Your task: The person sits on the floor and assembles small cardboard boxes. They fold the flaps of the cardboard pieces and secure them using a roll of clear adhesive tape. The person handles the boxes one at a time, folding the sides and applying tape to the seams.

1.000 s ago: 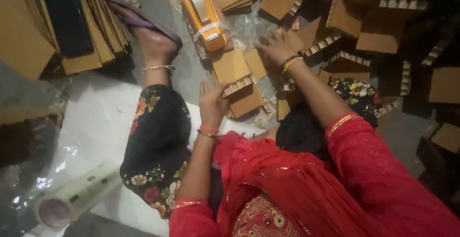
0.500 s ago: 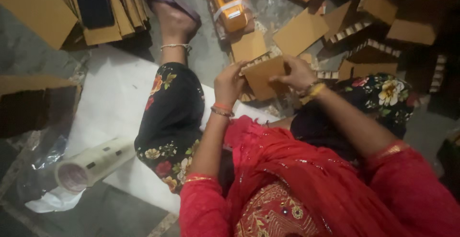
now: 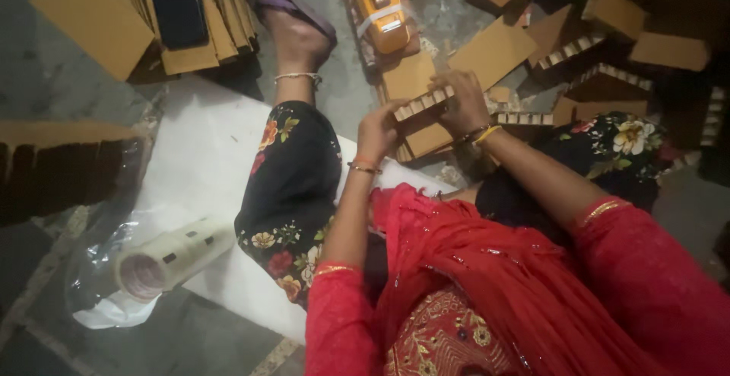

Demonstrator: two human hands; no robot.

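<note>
Gripping a small cardboard piece point(image 3: 426, 106) between them, the left hand point(image 3: 378, 131) pinches its near end and the right hand point(image 3: 464, 102) clamps over its far end, just above the floor point(image 3: 46, 79) beyond the white sheet's point(image 3: 205, 171) far edge. Loose cardboard crowds in close, and the yellow tape dispenser point(image 3: 378, 5) lies just beyond. A hard squeeze could crush the ridged edge, or a slip could drop it into the pile.

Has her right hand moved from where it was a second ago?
Yes. The right hand has drawn in from the scattered cardboard toward the left hand, both now gripping the cardboard piece below the yellow tape dispenser.
</note>
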